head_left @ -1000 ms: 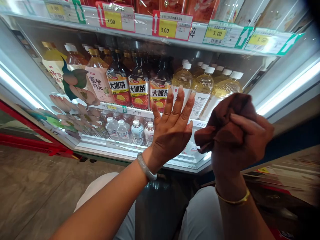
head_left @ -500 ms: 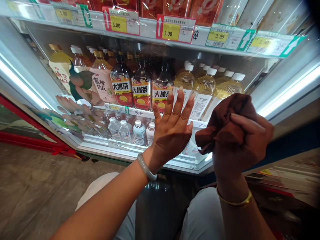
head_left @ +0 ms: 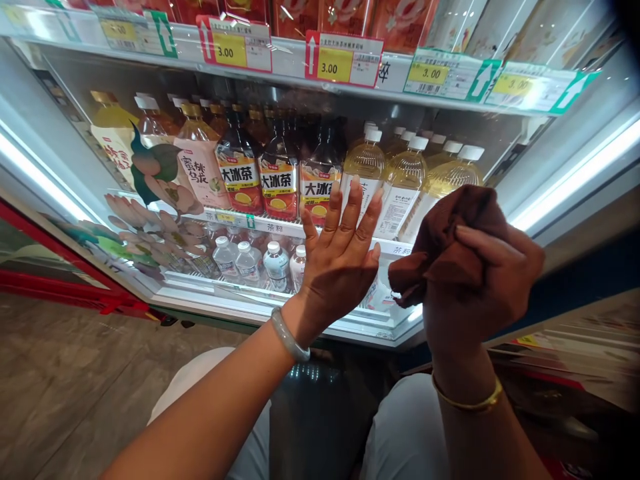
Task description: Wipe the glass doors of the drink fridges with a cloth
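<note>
My left hand (head_left: 340,257) is raised in the middle of the view, fingers spread, with nothing in it. It is in front of the glass door (head_left: 280,280) of a lit drinks fridge; whether the palm touches the glass I cannot tell. To its right, my right hand (head_left: 505,287) grips a bunched brown cloth (head_left: 450,240), the thumb pressed on top of its folds. Beyond the fingers of my left hand stand dark iced tea bottles (head_left: 280,183) and pale yellow tea bottles (head_left: 406,180) with white caps, partly hidden by the hand.
Price tags (head_left: 345,61) line the upper shelf edge. Small white-capped bottles (head_left: 249,261) stand on the bottom shelf. Printed pink flowers (head_left: 150,227) decorate the glass at left. A red-framed cabinet (head_left: 65,287) adjoins on the left, above the brown floor (head_left: 75,373). My knees are below.
The whole view has shifted slightly, so the fridge and bottles sit a little further left. Both hands keep nearly the same pose, and the cloth stays in my right hand.
</note>
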Demonstrator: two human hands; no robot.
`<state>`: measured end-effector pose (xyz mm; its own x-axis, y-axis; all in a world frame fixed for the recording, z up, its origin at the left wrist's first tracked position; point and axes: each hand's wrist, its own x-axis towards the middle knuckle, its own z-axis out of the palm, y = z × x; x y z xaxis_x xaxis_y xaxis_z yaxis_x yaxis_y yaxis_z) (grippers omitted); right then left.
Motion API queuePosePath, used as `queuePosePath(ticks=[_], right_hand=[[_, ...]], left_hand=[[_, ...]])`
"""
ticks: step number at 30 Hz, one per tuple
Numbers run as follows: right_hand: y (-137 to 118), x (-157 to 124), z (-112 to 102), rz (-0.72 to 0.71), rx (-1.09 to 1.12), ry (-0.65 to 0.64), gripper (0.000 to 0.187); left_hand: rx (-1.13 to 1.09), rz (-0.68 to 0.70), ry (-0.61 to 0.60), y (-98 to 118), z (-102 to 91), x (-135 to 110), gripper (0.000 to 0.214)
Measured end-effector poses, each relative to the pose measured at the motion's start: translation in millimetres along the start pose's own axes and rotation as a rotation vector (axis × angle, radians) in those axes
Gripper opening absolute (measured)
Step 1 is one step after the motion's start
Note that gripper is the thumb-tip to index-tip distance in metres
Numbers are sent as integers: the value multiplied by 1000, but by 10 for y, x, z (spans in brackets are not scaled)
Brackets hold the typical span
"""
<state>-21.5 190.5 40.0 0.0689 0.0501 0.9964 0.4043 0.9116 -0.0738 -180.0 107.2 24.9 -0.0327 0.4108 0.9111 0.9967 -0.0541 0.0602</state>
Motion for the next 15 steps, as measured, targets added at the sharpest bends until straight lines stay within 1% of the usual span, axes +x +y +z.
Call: queuePosePath(ticks=[1,3,6,8,9,11,13,15], right_hand=[[-3,-7,-1,19,-7,3,29],[-62,-43,27,20,41,-37,27],[-178,-100,95,-50,114,-140,24],[-195,-103,111,-81,131,-176,24],[-177,-92,104,-83,139,-170,25],[-110,-55,69,-57,131,-111,26],[-48,-21,30,-6,66,-43,27],[-41,-15,20,21,16,-18,27]], left_hand=[[-3,5,2,-2,0,-4,74],[-7,13,2,-6,10,-14,74],[-5,20,18,-14,27,-20,71],[4,15,30,-33,26,-12,70],[8,11,33,-49,21,-6,70],[7,-3,32,-90,7,10,73],[-2,-9,32,-130,-2,22,74],[-3,-10,36,-156,0,26,74]])
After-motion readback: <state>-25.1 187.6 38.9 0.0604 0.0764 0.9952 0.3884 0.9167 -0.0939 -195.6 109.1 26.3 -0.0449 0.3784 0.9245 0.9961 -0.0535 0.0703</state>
